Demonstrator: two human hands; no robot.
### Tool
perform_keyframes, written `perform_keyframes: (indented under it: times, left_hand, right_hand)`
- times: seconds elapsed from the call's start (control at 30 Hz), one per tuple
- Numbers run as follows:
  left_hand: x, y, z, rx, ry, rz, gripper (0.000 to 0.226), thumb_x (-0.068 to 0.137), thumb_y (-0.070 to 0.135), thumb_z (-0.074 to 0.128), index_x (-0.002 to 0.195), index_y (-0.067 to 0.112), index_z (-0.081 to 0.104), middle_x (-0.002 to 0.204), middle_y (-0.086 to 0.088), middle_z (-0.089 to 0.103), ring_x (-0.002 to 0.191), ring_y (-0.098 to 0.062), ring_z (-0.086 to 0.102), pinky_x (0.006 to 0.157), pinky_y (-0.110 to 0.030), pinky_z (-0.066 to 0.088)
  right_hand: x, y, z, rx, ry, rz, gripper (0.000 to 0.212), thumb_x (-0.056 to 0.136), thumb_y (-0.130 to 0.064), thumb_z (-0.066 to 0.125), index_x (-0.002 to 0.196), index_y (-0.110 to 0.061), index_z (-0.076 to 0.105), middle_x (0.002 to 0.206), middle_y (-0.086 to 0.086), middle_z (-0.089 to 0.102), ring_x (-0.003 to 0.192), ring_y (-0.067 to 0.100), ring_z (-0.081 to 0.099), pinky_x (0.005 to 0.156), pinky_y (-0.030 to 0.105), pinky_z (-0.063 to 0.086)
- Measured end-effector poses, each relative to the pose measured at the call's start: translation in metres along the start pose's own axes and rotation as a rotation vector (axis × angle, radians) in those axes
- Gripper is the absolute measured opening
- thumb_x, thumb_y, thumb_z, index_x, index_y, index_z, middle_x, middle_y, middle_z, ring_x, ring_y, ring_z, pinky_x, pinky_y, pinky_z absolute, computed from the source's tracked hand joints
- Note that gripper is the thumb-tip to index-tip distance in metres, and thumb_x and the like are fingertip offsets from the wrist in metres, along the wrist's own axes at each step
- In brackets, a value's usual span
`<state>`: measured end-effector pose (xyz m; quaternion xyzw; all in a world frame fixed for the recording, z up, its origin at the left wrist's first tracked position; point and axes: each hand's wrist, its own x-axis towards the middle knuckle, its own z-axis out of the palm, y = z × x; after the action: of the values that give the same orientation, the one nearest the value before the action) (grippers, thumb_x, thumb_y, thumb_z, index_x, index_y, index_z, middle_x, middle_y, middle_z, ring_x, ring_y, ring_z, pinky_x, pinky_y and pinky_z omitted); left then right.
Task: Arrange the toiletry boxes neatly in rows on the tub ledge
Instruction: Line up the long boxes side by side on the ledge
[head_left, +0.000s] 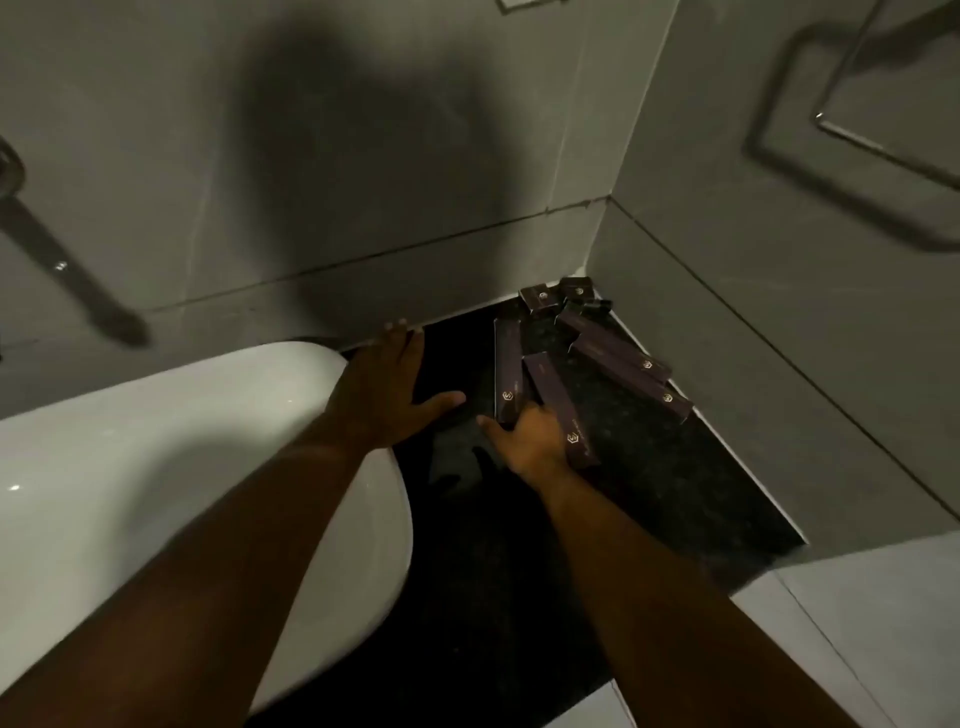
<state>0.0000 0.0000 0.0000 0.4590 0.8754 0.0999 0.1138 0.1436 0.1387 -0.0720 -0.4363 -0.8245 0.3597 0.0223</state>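
Several long dark purple toiletry boxes lie on the black speckled tub ledge (649, 467) near the wall corner. My right hand (530, 441) grips the near ends of two of them: one box (508, 371) pointing at the back wall and one (558, 402) angled beside it. Two more long boxes (623, 364) lie slanted along the right wall. Two or three small square boxes (540, 299) sit jumbled in the far corner. My left hand (387, 387) rests flat on the ledge by the tub rim, fingers spread, holding nothing.
The white bathtub (156, 467) curves along the left of the ledge. Grey tiled walls (363, 182) close the ledge at the back and right. A metal rail (883, 140) hangs on the right wall. A pale floor or step (857, 623) lies at the lower right.
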Motion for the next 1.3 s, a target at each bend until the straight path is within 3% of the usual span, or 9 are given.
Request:
perform_keyframes:
  times: [0.1, 0.3, 0.47, 0.57, 0.83, 1.3]
  left_hand:
    - [0.004, -0.003, 0.006, 0.108, 0.073, 0.026, 0.108, 0.075, 0.084, 0.025, 0.152, 0.008, 0.015, 0.161, -0.019, 0.015, 0.150, -0.033, 0.011, 0.120, -0.046, 0.008]
    - [0.010, -0.008, 0.010, 0.144, 0.126, 0.018, 0.109, 0.074, 0.085, 0.022, 0.150, 0.007, 0.021, 0.160, -0.020, 0.020, 0.149, -0.035, 0.015, 0.121, -0.050, 0.012]
    - [0.007, -0.010, 0.010, 0.137, 0.144, 0.033, 0.107, 0.075, 0.084, 0.022, 0.149, 0.007, 0.022, 0.159, -0.021, 0.021, 0.148, -0.036, 0.016, 0.120, -0.051, 0.014]
    - [0.008, -0.010, 0.010, 0.123, 0.139, 0.038, 0.108, 0.074, 0.085, 0.021, 0.149, 0.007, 0.022, 0.159, -0.021, 0.022, 0.148, -0.037, 0.016, 0.120, -0.052, 0.015]
    - [0.006, -0.013, 0.011, 0.088, 0.122, 0.051, 0.118, 0.066, 0.091, 0.009, 0.151, 0.009, 0.018, 0.161, -0.020, 0.018, 0.149, -0.035, 0.012, 0.120, -0.052, 0.012]
    - [0.001, -0.011, 0.009, 0.083, 0.104, 0.073, 0.116, 0.068, 0.089, 0.014, 0.151, 0.007, 0.017, 0.161, -0.020, 0.015, 0.149, -0.036, 0.010, 0.120, -0.052, 0.011]
  right_hand:
    - [0.016, -0.002, 0.012, -0.131, 0.045, 0.131, 0.060, 0.081, -0.059, 0.061, 0.114, -0.010, 0.057, 0.121, 0.015, 0.051, 0.100, 0.028, 0.057, 0.075, 0.030, 0.040]
    - [0.027, 0.001, 0.028, -0.240, 0.191, 0.210, 0.054, 0.082, -0.049, 0.063, 0.119, -0.011, 0.051, 0.127, 0.014, 0.046, 0.104, 0.030, 0.057, 0.081, 0.039, 0.049]
    - [-0.032, 0.038, 0.030, -0.196, 0.296, 0.030, 0.044, 0.081, -0.047, 0.062, 0.109, -0.012, 0.059, 0.120, 0.010, 0.051, 0.101, 0.027, 0.057, 0.086, 0.038, 0.047]
    - [-0.077, 0.071, 0.031, -0.190, 0.340, -0.062, 0.043, 0.078, -0.051, 0.062, 0.108, -0.019, 0.061, 0.110, 0.003, 0.054, 0.096, 0.018, 0.055, 0.082, 0.030, 0.048]
    - [-0.153, 0.116, 0.040, -0.239, 0.364, -0.054, 0.056, 0.074, -0.050, 0.068, 0.121, -0.019, 0.061, 0.107, 0.000, 0.058, 0.094, 0.011, 0.047, 0.076, 0.022, 0.034]
    - [-0.166, 0.128, 0.046, -0.216, 0.385, -0.050, 0.066, 0.075, -0.058, 0.060, 0.128, -0.018, 0.057, 0.112, 0.001, 0.057, 0.100, 0.012, 0.047, 0.081, 0.025, 0.046]
